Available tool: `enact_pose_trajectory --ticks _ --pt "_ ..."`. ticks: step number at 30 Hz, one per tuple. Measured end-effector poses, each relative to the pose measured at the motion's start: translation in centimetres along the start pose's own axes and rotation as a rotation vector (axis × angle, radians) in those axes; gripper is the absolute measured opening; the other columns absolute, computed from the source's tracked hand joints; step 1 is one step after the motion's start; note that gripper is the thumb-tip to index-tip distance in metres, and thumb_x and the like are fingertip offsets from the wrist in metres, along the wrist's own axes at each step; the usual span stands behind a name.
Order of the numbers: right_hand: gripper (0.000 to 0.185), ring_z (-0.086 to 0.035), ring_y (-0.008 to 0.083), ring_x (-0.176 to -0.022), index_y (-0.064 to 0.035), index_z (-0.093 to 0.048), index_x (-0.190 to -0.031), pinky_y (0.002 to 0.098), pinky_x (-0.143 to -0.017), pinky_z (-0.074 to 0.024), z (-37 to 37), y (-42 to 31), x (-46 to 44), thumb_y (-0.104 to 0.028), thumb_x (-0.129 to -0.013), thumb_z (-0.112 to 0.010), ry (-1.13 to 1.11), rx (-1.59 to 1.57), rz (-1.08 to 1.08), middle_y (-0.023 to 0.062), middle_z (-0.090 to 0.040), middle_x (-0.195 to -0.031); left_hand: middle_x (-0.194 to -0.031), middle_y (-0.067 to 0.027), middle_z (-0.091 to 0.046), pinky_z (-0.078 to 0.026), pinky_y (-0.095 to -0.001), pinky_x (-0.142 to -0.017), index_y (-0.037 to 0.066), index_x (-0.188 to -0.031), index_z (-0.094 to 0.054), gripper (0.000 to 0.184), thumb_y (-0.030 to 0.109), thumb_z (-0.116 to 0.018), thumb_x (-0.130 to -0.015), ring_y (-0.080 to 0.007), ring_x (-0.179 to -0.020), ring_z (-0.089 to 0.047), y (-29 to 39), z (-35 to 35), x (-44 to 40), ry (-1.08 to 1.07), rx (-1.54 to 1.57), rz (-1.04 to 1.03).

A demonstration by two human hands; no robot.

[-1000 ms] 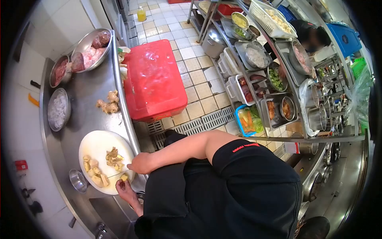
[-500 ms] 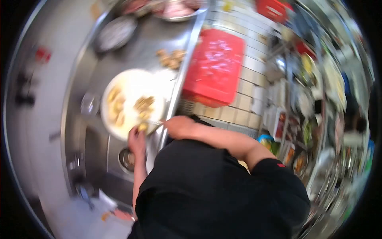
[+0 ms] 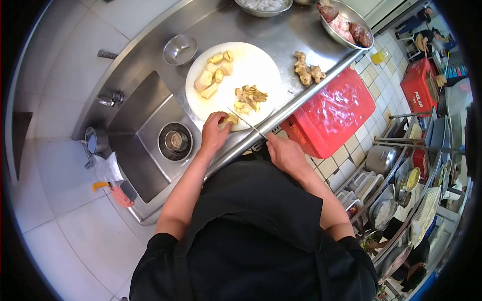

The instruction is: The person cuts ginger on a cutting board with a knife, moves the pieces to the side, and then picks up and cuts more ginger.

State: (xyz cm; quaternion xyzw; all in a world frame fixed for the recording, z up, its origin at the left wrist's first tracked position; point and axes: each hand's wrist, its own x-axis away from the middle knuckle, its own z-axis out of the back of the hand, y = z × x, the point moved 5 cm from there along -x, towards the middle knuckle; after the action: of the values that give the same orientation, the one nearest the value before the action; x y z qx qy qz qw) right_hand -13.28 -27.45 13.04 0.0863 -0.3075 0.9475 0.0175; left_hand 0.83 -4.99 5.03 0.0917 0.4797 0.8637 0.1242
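Observation:
My left hand (image 3: pixel 216 133) is closed on a piece of ginger (image 3: pixel 231 119) at the near edge of a round white cutting board (image 3: pixel 268 70). A knife (image 3: pixel 247 121) is gripped in my right hand (image 3: pixel 287 154), its blade reaching over the board close to that ginger. Several peeled ginger pieces (image 3: pixel 204 80) lie on the board's far left part. A small heap of brown peelings (image 3: pixel 250 97) sits right of its middle. Unpeeled ginger (image 3: pixel 307 69) rests on the steel counter, to the right of the board.
Left of the board are a small metal bowl (image 3: pixel 179 49) and a sink (image 3: pixel 135 135). Bowls of white food (image 3: pixel 263 5) and raw meat (image 3: pixel 346 27) stand farther back. A red crate (image 3: pixel 331 115) is beside the counter; loaded shelves (image 3: pixel 396 185) stand to the right.
My view has turned, so the counter now slants to the upper right, and the picture is sharper. Both hands stay at the board's near edge with the ginger and the knife.

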Motion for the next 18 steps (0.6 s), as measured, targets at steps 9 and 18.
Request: enact_pose_trajectory --ticks 9,18 --pt "0.024 -0.073 0.0431 -0.082 -0.0096 -0.064 -0.127 0.0587 -0.073 -0.0565 0.4 -0.1 1.2 -0.020 -0.108 -0.054 0.053 0.125 0.038 0.0183 -0.070 -0.082 -0.116 -0.0184 -0.072 -0.057 -0.0417 -0.094 -0.001 -0.122 -0.073 0.034 0.015 -0.080 -0.093 -0.0314 -0.102 -0.072 1.3 -0.2 -0.6 0.014 -0.138 -0.004" --pt "0.023 -0.072 0.0399 -0.074 -0.0109 -0.066 -0.126 0.0556 -0.064 -0.0558 0.4 0.1 1.2 -0.020 -0.108 -0.055 0.092 0.182 0.102 0.0170 -0.069 -0.079 -0.107 -0.0162 -0.075 -0.058 -0.0414 -0.089 0.000 -0.121 -0.076 0.035 0.018 -0.084 -0.092 -0.0296 -0.096 -0.073 0.7 -0.5 -0.8 0.047 -0.113 0.057"
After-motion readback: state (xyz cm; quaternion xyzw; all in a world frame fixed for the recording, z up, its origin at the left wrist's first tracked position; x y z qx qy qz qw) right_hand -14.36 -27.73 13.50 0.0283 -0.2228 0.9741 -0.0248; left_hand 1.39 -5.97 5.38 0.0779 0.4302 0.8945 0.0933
